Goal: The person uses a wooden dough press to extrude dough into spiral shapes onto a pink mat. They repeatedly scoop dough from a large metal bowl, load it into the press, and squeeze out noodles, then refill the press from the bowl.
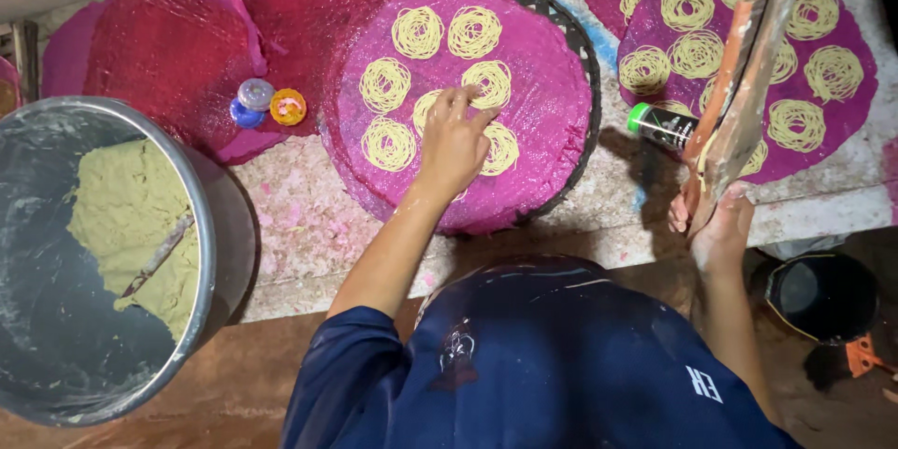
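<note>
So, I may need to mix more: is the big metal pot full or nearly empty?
Partly full. The metal pot holds a mound of greenish dough against one side, with bare wall showing.

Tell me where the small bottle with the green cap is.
In the head view, the green-capped bottle lies right of the round pink tray, just left of the wooden press.

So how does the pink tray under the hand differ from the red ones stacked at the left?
The pink tray carries yellow noodle coils; the red trays are bare. The pink tray lies alone, with the left hand on it; the red trays overlap in a pile, untouched. Both are round mats.
</note>
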